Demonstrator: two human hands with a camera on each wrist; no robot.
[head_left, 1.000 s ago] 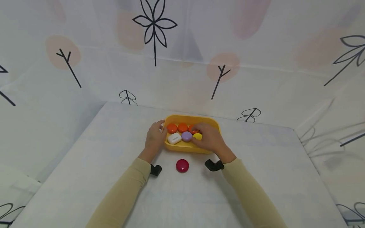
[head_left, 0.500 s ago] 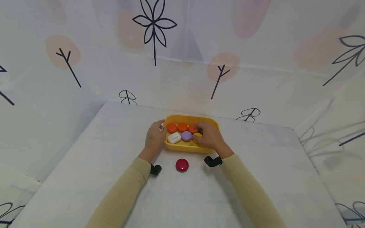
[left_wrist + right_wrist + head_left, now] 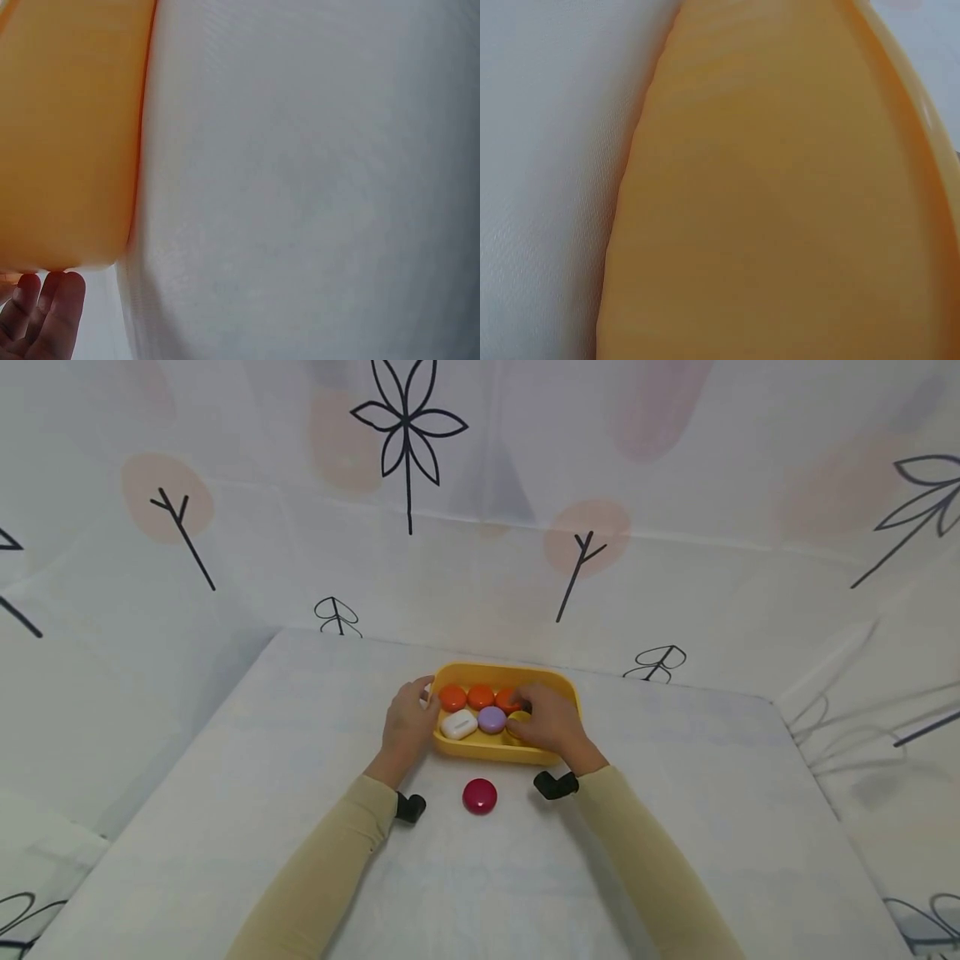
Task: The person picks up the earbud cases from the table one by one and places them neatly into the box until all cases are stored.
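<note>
While the left end of the yellow tray point(image 3: 491, 751) was gripped by the left hand point(image 3: 407, 723), its fingers curled against the outer wall, the yellow disc point(image 3: 518, 717), right of middle by the tray's near edge, was pinched between the bent thumb and forefinger of the right hand point(image 3: 557, 720). The lilac disc point(image 3: 492, 719) was flanked by it and by the white block point(image 3: 459, 724) in the near left corner; three orange discs point(image 3: 481, 697) were ranged towards the far edge. The crimson disc point(image 3: 480, 796) was seen on the worktop point(image 3: 480, 893), beyond the tray's near edge. The step in hand was judged to be the yellow disc's handling; setting down could not be told from taking up. Next, a steadied tray and undisturbed neighbours seemed required.
</note>
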